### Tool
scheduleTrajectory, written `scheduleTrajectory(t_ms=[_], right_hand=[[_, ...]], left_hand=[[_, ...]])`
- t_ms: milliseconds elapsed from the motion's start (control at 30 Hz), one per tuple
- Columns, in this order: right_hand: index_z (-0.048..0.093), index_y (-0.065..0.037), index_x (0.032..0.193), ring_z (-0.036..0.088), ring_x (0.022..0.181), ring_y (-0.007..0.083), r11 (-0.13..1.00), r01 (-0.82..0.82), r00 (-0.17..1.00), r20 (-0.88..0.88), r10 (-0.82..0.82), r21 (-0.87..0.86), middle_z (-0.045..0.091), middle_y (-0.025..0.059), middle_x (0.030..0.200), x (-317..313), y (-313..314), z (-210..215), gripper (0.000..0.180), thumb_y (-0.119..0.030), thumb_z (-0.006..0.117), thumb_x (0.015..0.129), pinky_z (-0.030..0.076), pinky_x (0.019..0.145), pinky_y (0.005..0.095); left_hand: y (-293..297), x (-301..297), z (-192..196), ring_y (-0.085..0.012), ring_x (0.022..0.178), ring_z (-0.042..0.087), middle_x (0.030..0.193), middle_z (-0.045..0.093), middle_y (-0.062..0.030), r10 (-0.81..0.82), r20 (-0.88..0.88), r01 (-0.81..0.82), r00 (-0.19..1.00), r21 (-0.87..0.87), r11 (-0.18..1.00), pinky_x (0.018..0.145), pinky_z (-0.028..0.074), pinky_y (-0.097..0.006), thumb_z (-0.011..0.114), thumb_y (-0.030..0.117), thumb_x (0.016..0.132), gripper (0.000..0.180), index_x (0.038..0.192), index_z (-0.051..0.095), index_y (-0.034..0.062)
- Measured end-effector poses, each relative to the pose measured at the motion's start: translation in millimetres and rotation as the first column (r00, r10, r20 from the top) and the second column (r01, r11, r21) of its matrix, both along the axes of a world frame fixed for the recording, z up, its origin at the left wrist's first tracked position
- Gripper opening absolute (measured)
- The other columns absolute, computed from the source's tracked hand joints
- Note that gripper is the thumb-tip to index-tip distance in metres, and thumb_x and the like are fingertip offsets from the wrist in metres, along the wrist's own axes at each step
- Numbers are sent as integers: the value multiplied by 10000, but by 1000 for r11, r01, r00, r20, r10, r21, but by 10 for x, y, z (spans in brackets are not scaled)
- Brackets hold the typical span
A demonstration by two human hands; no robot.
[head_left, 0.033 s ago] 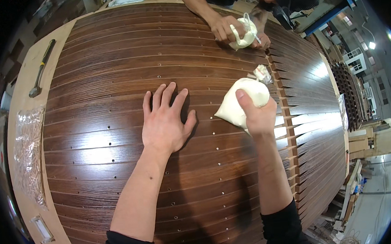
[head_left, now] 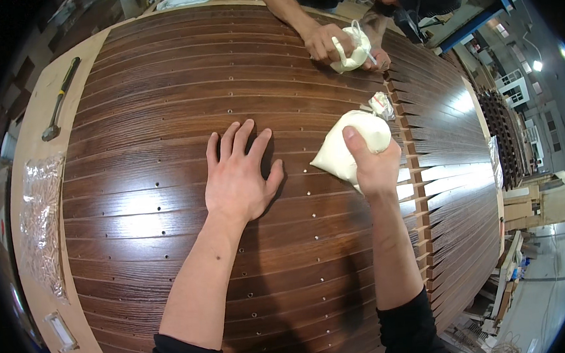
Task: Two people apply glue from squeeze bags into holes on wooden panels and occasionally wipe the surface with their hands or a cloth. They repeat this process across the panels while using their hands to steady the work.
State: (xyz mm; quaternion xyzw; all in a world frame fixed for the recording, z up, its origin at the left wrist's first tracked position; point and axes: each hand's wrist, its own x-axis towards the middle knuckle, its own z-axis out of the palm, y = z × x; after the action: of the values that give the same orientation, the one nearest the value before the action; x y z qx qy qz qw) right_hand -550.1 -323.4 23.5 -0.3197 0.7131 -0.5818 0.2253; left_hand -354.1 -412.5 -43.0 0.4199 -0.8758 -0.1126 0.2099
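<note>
My left hand [head_left: 237,176] lies flat, fingers spread, on a row of dark brown wooden slats [head_left: 126,160]. In my right hand [head_left: 378,161] is a squeeze bag of cream-white paste [head_left: 340,148], gripped with the thumb across its top. The bag's pointed corner aims down and left, near a column of small holes; several of these, running toward me, show white dots. Its twisted clear end [head_left: 380,108] sticks out on the far side. Fingers under the bag are hidden.
Across the slats a co-worker's hand [head_left: 326,43] squeezes a similar bag [head_left: 353,49]. A hammer [head_left: 58,99] and a clear bag of wooden dowels [head_left: 43,223] lie on the pale board at left. A gap [head_left: 421,226] separates a second row of slats [head_left: 458,198] at right.
My right hand and the paste bag have shifted very slightly to the right. My left hand stays in place.
</note>
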Motion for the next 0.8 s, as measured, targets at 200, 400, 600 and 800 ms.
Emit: scheduleTrajectory(t_ms=[200, 400, 600, 800], right_hand=[[744, 35, 1153, 721, 925, 147, 997, -20, 1000, -22, 19, -77, 773, 96, 1048, -13, -194, -23, 372, -211, 847, 893, 581, 834, 316], [753, 38, 1123, 725, 920, 153, 999, -27, 996, -85, 25, -25, 778, 101, 1031, -67, -268, -58, 379, -239, 848, 883, 578, 841, 318], [759, 39, 1108, 732, 917, 156, 999, -37, 994, -107, 36, -5, 784, 110, 1023, -18, -328, -86, 386, -252, 854, 872, 581, 840, 323], [757, 44, 1115, 735, 913, 158, 1000, -28, 985, -172, 29, 8, 785, 110, 1020, -83, -285, -125, 396, -247, 861, 868, 583, 836, 324]], left_hand=[[-15, 36, 31, -298, 1527, 340, 1590, 452, -121, 16, 41, -17, 999, 32, 999, 1298, 178, -522, 610, 434, 981, 568, 1484, 552, 178], [7, -5, 37, -292, 1529, 339, 1595, 449, -119, 8, 16, -8, 1000, 48, 999, 1302, 173, -519, 607, 427, 979, 568, 1487, 553, 178], [-4, 36, 84, -291, 1526, 342, 1594, 452, -119, 20, 33, -21, 999, 49, 999, 1301, 175, -518, 621, 417, 971, 570, 1482, 559, 174], [13, -20, 39, -294, 1524, 343, 1593, 451, -121, 9, 16, -10, 1000, 62, 998, 1300, 174, -517, 623, 416, 970, 575, 1483, 558, 165]])
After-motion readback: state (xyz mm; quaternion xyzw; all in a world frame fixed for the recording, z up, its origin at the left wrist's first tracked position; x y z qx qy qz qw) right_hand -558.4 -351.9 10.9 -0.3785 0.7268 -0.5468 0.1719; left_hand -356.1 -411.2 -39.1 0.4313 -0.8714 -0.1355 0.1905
